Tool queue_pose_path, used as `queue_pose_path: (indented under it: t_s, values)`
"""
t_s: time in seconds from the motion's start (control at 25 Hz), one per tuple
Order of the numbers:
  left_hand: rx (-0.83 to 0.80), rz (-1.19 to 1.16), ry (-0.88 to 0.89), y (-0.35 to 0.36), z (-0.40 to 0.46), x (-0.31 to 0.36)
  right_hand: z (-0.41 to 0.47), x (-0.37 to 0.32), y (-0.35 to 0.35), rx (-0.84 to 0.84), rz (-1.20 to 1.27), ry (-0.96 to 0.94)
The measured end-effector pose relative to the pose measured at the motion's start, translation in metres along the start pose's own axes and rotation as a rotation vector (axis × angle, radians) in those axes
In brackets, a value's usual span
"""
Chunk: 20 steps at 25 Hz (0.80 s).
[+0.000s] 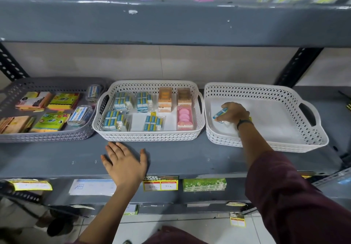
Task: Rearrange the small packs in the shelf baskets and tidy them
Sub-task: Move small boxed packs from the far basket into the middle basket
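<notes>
The grey metal shelf (190, 160) is the biggest thing, and three baskets stand on it in a row. The right hand (232, 113) is inside the right white basket (266, 91), near its left wall, and its fingers are closed around a small blue and white pack (220, 113); a bit of clear wrapping shows under the hand, touching the basket floor. Apart from this, the floor of that basket is bare and white to the right of the hand. A dark band (245, 122) sits on the wrist and a maroon sleeve (284, 196) covers the arm lower down.

Just to the left of the gripping hand stands the middle white basket (152, 135). It holds several bundles of blue and white packs (121, 101) in its left and centre part, two orange boxes (165, 99) at the back right, and a pink pack (184, 117) in front of them, the closest item to the grip.

Farther left is the grey basket (47, 135) with colourful sticky note blocks (64, 101) and small clear cases.

The left hand (125, 162) lies flat on the shelf with fingers spread apart, holding nothing, just in front of the middle basket, well to the left and nearer than the grip.

On the shelf's front edge, below the hands, price labels (160, 184) are attached.
</notes>
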<state>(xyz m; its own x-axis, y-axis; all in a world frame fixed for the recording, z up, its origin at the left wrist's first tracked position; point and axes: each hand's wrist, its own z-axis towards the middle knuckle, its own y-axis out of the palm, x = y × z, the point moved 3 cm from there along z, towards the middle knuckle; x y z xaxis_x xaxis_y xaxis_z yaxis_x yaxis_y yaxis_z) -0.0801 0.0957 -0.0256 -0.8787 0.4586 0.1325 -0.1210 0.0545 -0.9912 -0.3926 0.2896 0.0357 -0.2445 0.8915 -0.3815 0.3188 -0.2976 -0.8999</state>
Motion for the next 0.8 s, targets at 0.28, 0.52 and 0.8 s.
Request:
queue_pose_path:
  t_s: [0.28,0.52,0.8]
  values:
    - [-0.004,0.003,0.006,0.000,0.000,0.001,-0.052,-0.080,-0.047,0.561,0.326,-0.235]
    - [0.012,-0.018,0.001,-0.002,-0.001,0.001,-0.087,-0.198,0.024,-0.034,0.033,-0.753]
    - [0.014,-0.025,-0.015,-0.003,0.000,0.001,-0.074,-0.202,0.061,-0.198,-0.066,-0.720]
